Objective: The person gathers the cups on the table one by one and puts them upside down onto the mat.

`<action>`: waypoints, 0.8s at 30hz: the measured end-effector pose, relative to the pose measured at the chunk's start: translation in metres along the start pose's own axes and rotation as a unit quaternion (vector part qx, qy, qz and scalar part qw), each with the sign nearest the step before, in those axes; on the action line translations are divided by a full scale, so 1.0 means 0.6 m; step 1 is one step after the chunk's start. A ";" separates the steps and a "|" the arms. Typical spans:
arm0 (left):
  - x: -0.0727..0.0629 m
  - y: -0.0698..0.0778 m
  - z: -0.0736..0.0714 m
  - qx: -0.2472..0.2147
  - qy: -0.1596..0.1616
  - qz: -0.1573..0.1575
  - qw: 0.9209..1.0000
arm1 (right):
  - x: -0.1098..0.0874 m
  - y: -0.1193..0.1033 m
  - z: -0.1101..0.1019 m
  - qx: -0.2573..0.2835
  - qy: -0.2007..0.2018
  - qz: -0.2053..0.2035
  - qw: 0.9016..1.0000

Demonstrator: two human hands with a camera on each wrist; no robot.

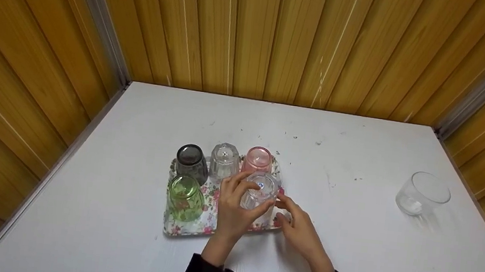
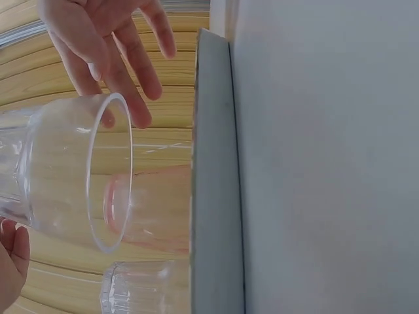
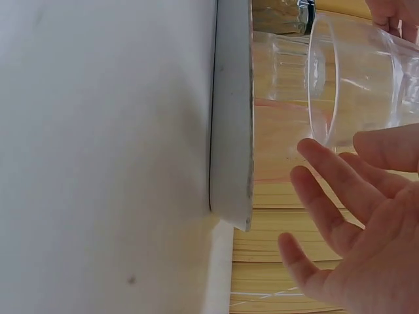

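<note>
My left hand grips a clear drinking glass around its base end, fingers and thumb on opposite sides. The glass is upside down over the front right of a flowered tray. In the left wrist view its rim is apart from the tray. My right hand is beside the glass with fingers spread and relaxed; in the right wrist view the fingertips are close to its rim. Behind it on the tray, a pink glass, another clear glass and a dark grey glass stand inverted.
An inverted green glass stands at the tray's front left. Far to the right, a wider clear glass stands mouth up on the white table. Yellow wood-patterned panels enclose the table's back and sides.
</note>
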State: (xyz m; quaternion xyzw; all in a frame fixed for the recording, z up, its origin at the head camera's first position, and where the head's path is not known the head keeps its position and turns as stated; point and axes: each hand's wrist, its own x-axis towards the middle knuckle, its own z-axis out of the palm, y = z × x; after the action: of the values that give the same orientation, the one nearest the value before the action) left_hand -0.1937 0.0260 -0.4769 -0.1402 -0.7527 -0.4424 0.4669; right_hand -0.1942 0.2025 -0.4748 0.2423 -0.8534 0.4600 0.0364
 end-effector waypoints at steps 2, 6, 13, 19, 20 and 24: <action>-0.001 0.000 0.000 0.003 0.004 -0.002 1.000 | -0.002 0.000 -0.001 0.000 -0.010 -0.006 1.000; 0.000 0.000 0.000 0.012 0.012 0.003 1.000 | -0.004 -0.001 -0.003 0.003 -0.028 -0.004 1.000; -0.001 -0.003 -0.003 0.027 0.016 0.014 0.999 | -0.003 0.002 -0.003 -0.002 -0.047 -0.003 0.999; -0.001 -0.003 -0.004 0.028 0.015 0.017 0.999 | -0.002 0.001 -0.001 0.006 -0.061 -0.017 0.998; 0.000 -0.003 -0.004 0.027 0.014 0.017 0.999 | -0.002 0.001 -0.001 0.009 -0.065 -0.016 0.998; 0.002 -0.002 -0.005 0.022 0.012 0.019 1.000 | -0.001 0.000 -0.002 0.012 -0.082 -0.019 0.996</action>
State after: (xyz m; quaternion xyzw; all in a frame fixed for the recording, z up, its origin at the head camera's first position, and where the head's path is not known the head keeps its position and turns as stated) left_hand -0.1930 0.0227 -0.4761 -0.1391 -0.7539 -0.4182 0.4872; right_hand -0.1942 0.2038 -0.4741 0.2955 -0.8434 0.4479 -0.0284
